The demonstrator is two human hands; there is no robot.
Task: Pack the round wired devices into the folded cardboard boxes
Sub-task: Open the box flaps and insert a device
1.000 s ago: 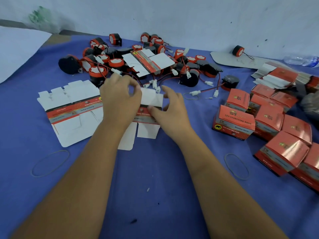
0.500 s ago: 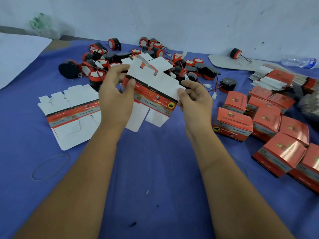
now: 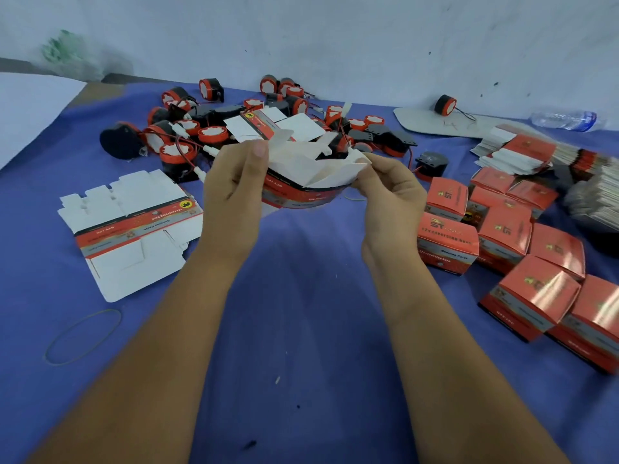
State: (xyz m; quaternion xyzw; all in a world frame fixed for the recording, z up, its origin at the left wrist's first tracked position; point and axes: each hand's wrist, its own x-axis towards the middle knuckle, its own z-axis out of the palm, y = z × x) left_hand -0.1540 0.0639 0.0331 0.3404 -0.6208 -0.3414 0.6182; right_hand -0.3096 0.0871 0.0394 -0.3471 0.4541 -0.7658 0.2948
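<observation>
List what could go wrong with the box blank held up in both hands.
1. The box blank is bent between the left hand and right hand; its thin flaps might crease or tear off the fold lines.
2. It hangs right over the pile of round wired devices, so a flap may snag a loose wire.
3. The folded boxes sit near the right hand; an elbow swing might knock them.

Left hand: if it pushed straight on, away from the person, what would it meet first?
Probably the pile of round wired devices just beyond the left hand, which grips the cardboard blank held above the cloth. Depth is unclear, so it might pass above them.
</observation>
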